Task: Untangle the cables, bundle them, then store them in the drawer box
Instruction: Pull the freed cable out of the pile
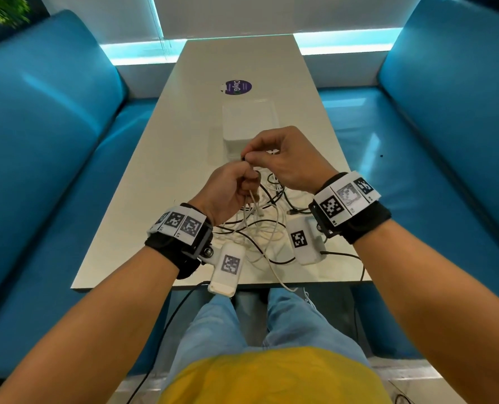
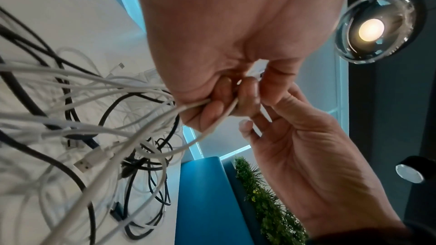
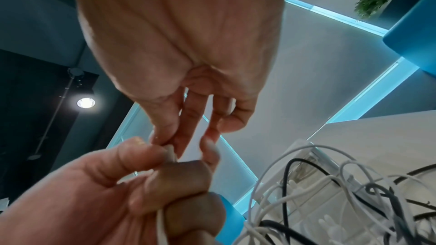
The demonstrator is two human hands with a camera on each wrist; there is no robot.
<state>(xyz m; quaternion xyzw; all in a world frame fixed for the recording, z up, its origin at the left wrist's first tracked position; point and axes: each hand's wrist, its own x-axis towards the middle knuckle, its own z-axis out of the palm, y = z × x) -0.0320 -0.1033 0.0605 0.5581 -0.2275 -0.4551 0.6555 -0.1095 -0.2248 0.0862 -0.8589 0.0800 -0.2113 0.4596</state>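
Both hands pinch one white cable point(image 2: 213, 124) end: left hand point(image 1: 228, 189) gripping strands, right hand point(image 1: 283, 158) pinching its tip; the limp, light cables point(image 1: 260, 225) seem best held near plugs.

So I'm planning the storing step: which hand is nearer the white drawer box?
Right. The right hand is just in front of the drawer box; the left hand is lower, over the cable tangle.

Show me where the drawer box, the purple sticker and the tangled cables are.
drawer box point(image 1: 249, 119): head view, on its white top face.
purple sticker point(image 1: 238, 87): head view, on its round middle.
tangled cables point(image 1: 260, 228): head view, on white loops in the pile.
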